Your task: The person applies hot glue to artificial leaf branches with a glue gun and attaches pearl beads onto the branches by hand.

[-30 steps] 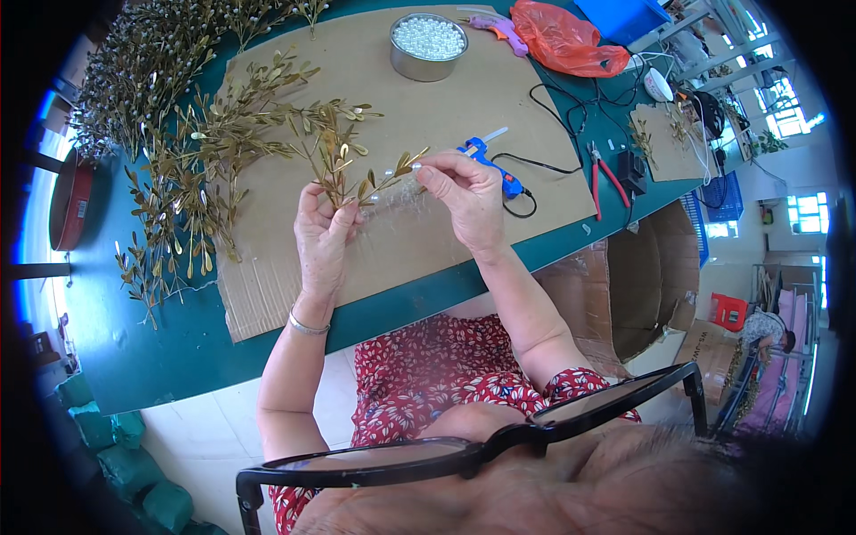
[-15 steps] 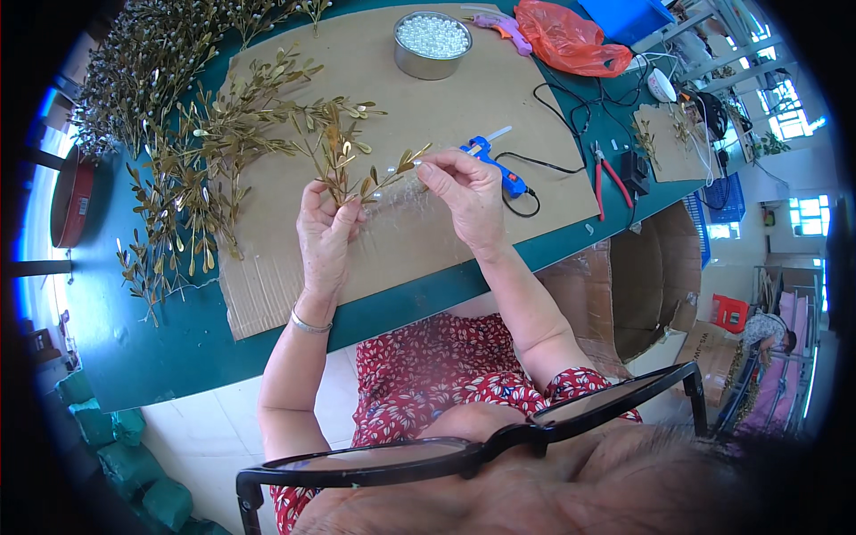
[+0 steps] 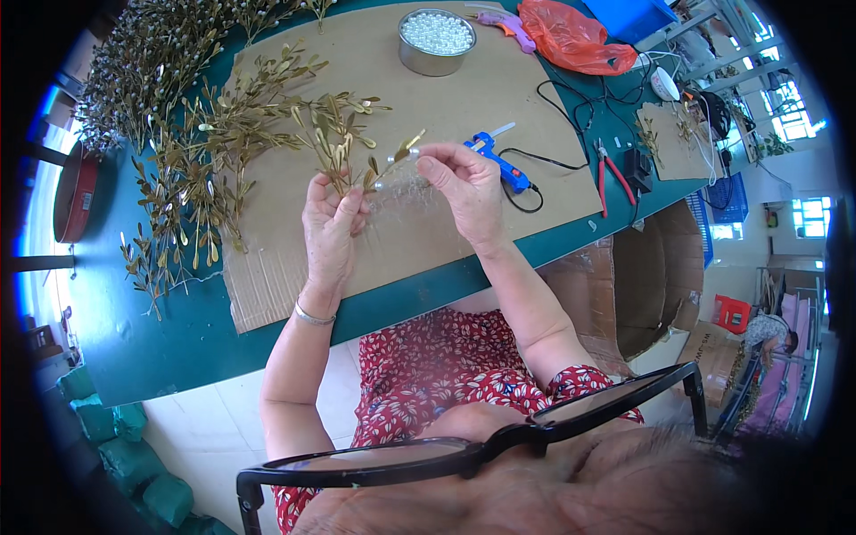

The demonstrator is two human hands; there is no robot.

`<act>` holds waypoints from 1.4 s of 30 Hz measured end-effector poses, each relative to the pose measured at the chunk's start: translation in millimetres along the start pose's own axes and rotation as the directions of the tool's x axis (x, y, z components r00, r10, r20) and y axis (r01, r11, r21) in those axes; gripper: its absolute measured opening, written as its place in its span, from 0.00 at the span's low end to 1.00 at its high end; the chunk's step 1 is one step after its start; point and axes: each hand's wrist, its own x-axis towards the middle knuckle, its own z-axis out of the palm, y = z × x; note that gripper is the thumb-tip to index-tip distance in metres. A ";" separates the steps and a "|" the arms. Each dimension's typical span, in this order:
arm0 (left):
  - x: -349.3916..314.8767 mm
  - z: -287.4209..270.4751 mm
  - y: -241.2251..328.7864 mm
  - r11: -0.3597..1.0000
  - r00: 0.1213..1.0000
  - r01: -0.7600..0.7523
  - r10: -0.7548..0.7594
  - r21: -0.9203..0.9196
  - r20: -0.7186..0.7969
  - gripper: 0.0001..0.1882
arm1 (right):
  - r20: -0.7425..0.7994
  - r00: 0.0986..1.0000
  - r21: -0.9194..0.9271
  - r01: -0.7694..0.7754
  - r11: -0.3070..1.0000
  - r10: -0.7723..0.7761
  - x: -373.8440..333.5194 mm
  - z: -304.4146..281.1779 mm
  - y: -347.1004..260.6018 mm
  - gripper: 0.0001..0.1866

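Note:
My left hand (image 3: 332, 227) is closed round the lower stems of a gold artificial leaf sprig (image 3: 336, 147), its leaves fanning up above the fingers. Thumb and forefinger of my right hand (image 3: 462, 192) are pinched together at the tip of a side twig, on a small white pearl bead (image 3: 414, 153). A second pale bead shows lower on the sprig, close to my left fingers. Fine glue threads (image 3: 406, 192) hang in the gap between my hands. Just right of my right hand, a blue glue gun (image 3: 508, 172) lies on the cardboard sheet (image 3: 446, 241).
A metal bowl (image 3: 432, 62) of white beads stands at the back. Gold sprigs (image 3: 192, 178) are heaped left. Red-handled pliers (image 3: 615, 181), a black adapter (image 3: 637, 169), cables, an orange plastic bag (image 3: 571, 40) and a pink glue gun (image 3: 506, 27) lie right. Another person bends over far right.
The sprig has turned slightly in my left hand, its leaves now facing differently. My right fingers stay pinched at the twig tip, where the white bead shows more plainly. The view has shifted a little.

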 end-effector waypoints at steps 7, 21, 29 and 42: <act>4.1 4.9 1.8 0.992 0.999 -0.009 0.013 -0.124 0.034 0.15 | 0.083 0.990 -0.246 -0.093 0.965 0.117 -14.5 16.1 7.9 0.18; 7.8 -14.1 3.5 0.961 0.998 -0.014 0.028 -0.277 0.047 0.11 | -0.226 0.928 0.357 0.363 0.861 -0.297 -76.1 -205.7 -136.5 0.24; 6.1 -12.3 2.2 0.967 0.984 0.042 0.002 -0.250 0.175 0.12 | -0.113 0.991 -0.767 -0.044 0.640 -0.068 -49.3 -152.9 -45.5 0.13; 6.0 -10.7 7.4 0.911 0.964 0.084 0.028 -0.404 0.263 0.12 | -0.108 0.884 -0.655 -0.408 0.636 0.456 12.3 -126.0 -20.2 0.17</act>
